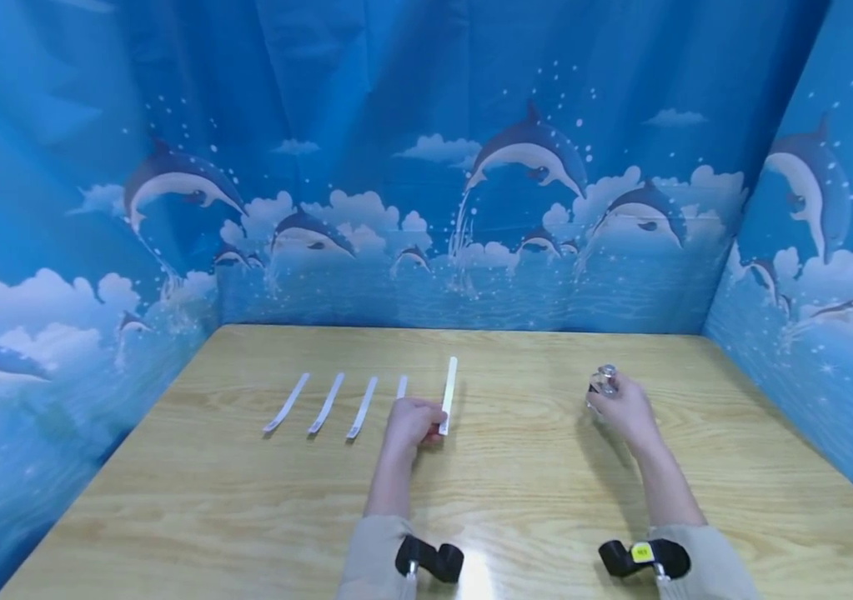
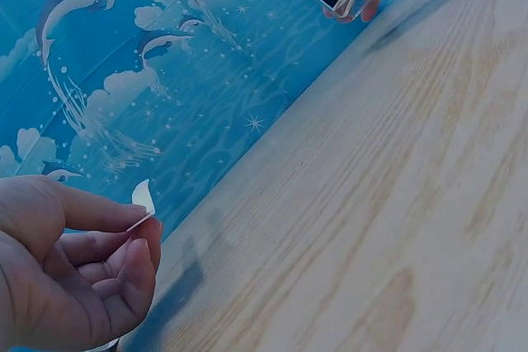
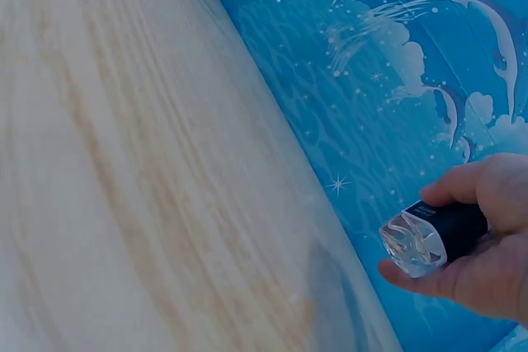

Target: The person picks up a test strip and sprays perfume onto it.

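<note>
My left hand [image 1: 413,421] pinches a white paper strip [image 1: 450,390] near its lower end, thumb and fingertips on it. The strip is raised off the table, and in the left wrist view its far end [image 2: 143,195] curls upward. Farther right, my right hand [image 1: 627,410] grips a small clear glass perfume bottle [image 1: 604,381] over the table. A black label and thick glass base [image 3: 412,245] show on the bottle in the right wrist view. Fingers cover part of its sides.
Three more white strips [image 1: 327,403] lie in a row on the wooden table [image 1: 516,483], left of my left hand. Another strip [image 1: 402,385] lies partly hidden behind that hand. A blue dolphin-print curtain [image 1: 366,275] borders the table at the back and sides.
</note>
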The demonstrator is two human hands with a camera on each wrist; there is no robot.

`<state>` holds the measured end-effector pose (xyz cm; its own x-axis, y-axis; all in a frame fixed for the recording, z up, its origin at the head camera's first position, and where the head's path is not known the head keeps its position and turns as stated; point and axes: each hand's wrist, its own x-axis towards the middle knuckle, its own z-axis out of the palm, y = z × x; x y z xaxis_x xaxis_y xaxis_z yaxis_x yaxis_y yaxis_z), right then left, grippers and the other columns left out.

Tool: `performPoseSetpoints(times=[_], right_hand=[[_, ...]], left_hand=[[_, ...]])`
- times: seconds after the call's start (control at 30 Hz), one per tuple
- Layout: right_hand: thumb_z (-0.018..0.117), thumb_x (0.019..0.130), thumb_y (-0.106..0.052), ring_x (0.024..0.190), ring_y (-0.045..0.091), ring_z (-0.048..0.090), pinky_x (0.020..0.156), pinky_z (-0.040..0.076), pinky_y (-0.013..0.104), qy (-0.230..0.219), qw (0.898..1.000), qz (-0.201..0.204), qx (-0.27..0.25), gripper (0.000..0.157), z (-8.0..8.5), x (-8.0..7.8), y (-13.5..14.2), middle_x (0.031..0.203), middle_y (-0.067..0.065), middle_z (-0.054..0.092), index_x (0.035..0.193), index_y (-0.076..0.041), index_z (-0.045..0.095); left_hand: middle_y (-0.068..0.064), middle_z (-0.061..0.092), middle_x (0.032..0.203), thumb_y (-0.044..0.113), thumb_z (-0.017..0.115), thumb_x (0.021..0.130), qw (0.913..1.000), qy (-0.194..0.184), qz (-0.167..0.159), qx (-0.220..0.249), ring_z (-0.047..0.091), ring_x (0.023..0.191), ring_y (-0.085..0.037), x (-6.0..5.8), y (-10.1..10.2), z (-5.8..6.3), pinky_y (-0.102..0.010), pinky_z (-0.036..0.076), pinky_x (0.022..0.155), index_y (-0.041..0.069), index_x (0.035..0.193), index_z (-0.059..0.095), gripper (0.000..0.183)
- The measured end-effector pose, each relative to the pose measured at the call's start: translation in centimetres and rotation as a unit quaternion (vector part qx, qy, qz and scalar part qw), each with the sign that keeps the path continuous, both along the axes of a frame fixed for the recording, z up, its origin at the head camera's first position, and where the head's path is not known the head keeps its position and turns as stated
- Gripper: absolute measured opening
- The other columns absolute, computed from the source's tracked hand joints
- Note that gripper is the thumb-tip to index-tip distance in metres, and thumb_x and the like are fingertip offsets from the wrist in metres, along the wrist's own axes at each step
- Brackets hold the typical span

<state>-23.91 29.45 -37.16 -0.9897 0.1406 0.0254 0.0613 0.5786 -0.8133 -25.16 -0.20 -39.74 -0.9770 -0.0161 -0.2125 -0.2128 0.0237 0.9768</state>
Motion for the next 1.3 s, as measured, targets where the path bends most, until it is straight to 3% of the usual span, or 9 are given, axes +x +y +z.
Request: performPoseSetpoints(times=[0.17, 0.3, 0.57, 0.83, 1.07, 1.3], right_hand=[[0.054, 0.09, -0.013, 0.12, 0.049, 0.037, 0.102, 0.031, 0.054, -0.007, 1.0, -0.015, 0.008, 0.059, -0.7, -0.3, 0.3, 0.132, 0.037, 0.036, 0.137, 0.013, 0.028], [0.056, 0.089, -0.012, 0.12, 0.046, 0.04, 0.103, 0.032, 0.05, -0.012, 0.999, -0.03, -0.007, 0.059, -1.5, -0.5, 0.6, 0.131, 0.035, 0.04, 0.136, 0.012, 0.031], [0.059, 0.088, -0.017, 0.112, 0.049, 0.045, 0.099, 0.035, 0.054, -0.004, 0.997, -0.037, 0.065, 0.058, -2.4, -0.7, 1.0, 0.125, 0.037, 0.044, 0.133, 0.014, 0.037], [0.061, 0.087, -0.016, 0.111, 0.049, 0.047, 0.097, 0.037, 0.053, 0.013, 0.997, -0.032, 0.066, 0.054, -2.8, -0.8, 1.3, 0.124, 0.036, 0.046, 0.13, 0.01, 0.042], [0.059, 0.089, -0.016, 0.123, 0.047, 0.036, 0.103, 0.031, 0.053, -0.028, 0.999, -0.023, 0.02, 0.06, -2.7, -1.0, 1.3, 0.136, 0.032, 0.036, 0.138, 0.007, 0.033], [0.06, 0.088, -0.02, 0.125, 0.049, 0.03, 0.103, 0.027, 0.056, -0.065, 0.998, -0.004, 0.014, 0.067, -2.1, -0.8, 1.6, 0.137, 0.036, 0.029, 0.139, 0.008, 0.027]], left_hand=[[-0.011, 0.062, 0.067, -0.01, 0.061, 0.075, 0.9999, 0.0, -0.001, -0.013, 0.051, 0.048, -0.008, -0.1, 0.1, 0.0, -0.016, 0.047, 0.043, -0.014, 0.098, 0.062, 0.023], [-0.01, 0.059, 0.064, -0.009, 0.061, 0.076, 0.9996, -0.001, -0.004, -0.028, 0.05, 0.046, -0.008, -0.3, 0.0, -0.1, -0.015, 0.045, 0.041, -0.014, 0.095, 0.063, 0.021], [-0.01, 0.058, 0.062, -0.01, 0.062, 0.075, 0.9993, -0.011, 0.0, -0.035, 0.049, 0.043, -0.008, -0.5, -0.2, -0.3, -0.016, 0.045, 0.04, -0.014, 0.096, 0.061, 0.021], [-0.01, 0.056, 0.059, -0.011, 0.062, 0.075, 0.9978, -0.024, 0.0, -0.063, 0.048, 0.041, -0.008, -0.4, -0.1, -0.4, -0.016, 0.045, 0.039, -0.016, 0.095, 0.06, 0.021], [-0.011, 0.057, 0.057, -0.012, 0.06, 0.075, 0.9964, -0.031, 0.011, -0.078, 0.05, 0.039, -0.009, -0.6, 0.2, -0.6, -0.017, 0.046, 0.038, -0.015, 0.088, 0.061, 0.013], [-0.009, 0.054, 0.052, -0.011, 0.06, 0.076, 0.9946, -0.028, 0.006, -0.1, 0.048, 0.038, -0.008, -0.5, 0.4, -0.8, -0.017, 0.045, 0.037, -0.013, 0.082, 0.062, 0.007]])
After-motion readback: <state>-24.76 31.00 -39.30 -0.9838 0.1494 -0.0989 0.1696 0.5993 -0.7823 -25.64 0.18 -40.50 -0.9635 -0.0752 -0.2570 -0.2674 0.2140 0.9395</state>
